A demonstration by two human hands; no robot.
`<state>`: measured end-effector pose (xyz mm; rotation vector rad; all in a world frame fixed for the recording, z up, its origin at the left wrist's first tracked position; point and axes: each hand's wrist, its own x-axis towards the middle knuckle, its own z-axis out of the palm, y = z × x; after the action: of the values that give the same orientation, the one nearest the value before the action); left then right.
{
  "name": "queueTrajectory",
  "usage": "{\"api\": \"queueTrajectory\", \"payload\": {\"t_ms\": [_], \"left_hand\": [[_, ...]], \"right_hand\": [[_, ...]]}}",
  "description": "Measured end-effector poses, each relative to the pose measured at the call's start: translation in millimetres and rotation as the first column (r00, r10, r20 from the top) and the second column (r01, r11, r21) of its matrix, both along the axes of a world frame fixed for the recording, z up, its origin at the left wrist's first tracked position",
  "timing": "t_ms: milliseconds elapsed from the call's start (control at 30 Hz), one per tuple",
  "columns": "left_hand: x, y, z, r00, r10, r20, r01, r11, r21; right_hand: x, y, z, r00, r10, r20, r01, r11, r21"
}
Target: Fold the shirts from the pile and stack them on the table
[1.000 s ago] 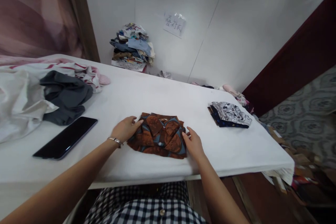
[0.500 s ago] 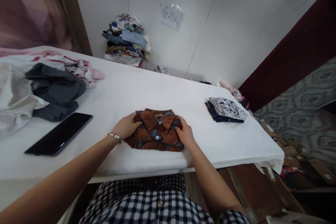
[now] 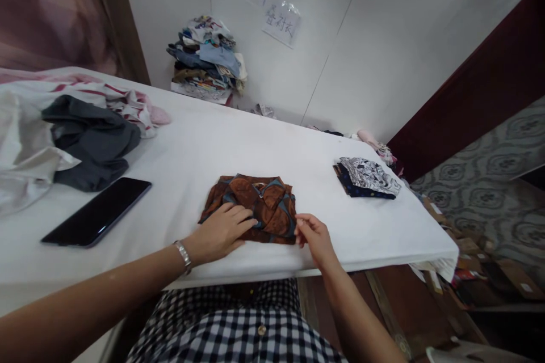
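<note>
A brown patterned shirt [image 3: 272, 204] with blue-grey patches lies folded near the front edge of the white table, collar facing up. My left hand [image 3: 221, 231] rests palm down across its lower left part, fingers stretched out, covering the lower button area. At the shirt's right edge, my right hand [image 3: 314, 237] has its thumb and fingers closed in a pinch on the cloth. A bracelet [image 3: 183, 256] circles my left wrist.
A phone [image 3: 97, 212] lies on the white table [image 3: 272, 147] at left, beside a dark grey garment [image 3: 89, 142] and other loose clothes. Folded garments [image 3: 368, 177] are stacked at right. Behind the table stands a tall clothes pile [image 3: 208, 59]; a handwritten sign [image 3: 281, 21] hangs on the wall.
My left hand has left the shirt's upper left edge and now lies flat on its lower front. The right hand has shifted down and right along the right edge.
</note>
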<state>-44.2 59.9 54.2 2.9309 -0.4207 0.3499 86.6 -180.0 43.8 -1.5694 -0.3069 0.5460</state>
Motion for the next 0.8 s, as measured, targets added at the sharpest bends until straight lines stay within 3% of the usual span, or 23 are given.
{"api": "queueTrajectory", "payload": {"t_ms": [100, 233, 333, 433, 533, 633, 733, 800], "left_hand": [[19.9, 0.0, 0.1, 0.993, 0.089, -0.083, -0.086, 0.996, 0.038], [41.7, 6.0, 16.5, 0.971, 0.232, -0.052, -0.237, 0.964, -0.122], [42.9, -2.2, 27.8, 0.963, 0.268, 0.007, -0.264, 0.954, -0.141], [35.1, -20.8, 23.9, 0.983, 0.181, 0.011, -0.180, 0.983, -0.039], [25.4, -38.5, 7.7, 0.996, 0.085, 0.005, -0.085, 0.995, 0.059], [18.5, -44.7, -6.7, 0.994, 0.093, 0.051, -0.098, 0.990, 0.100], [15.6, -38.4, -10.4, 0.976, 0.114, 0.184, -0.124, 0.991, 0.041], [14.3, -29.5, -10.0, 0.947, 0.073, 0.312, -0.068, 0.997, -0.027]], "right_hand": [[-22.6, 6.3, 2.9, 0.955, 0.177, -0.238, -0.170, 0.984, 0.048], [-46.3, 18.2, -0.8, 0.817, 0.320, -0.479, -0.267, 0.947, 0.178], [-48.2, 32.5, -3.9, 0.764, 0.351, -0.541, -0.178, 0.921, 0.346], [-39.6, 52.2, -4.2, 0.762, 0.326, -0.559, -0.038, 0.885, 0.464], [-34.4, 73.4, -4.8, 0.772, 0.158, -0.615, 0.171, 0.881, 0.441], [-34.8, 90.8, -7.7, 0.739, -0.045, -0.672, 0.359, 0.870, 0.337], [-29.1, 100.0, -8.4, 0.738, -0.083, -0.670, 0.406, 0.847, 0.343], [-18.0, 99.4, -3.9, 0.763, -0.062, -0.643, 0.396, 0.831, 0.390]]}}
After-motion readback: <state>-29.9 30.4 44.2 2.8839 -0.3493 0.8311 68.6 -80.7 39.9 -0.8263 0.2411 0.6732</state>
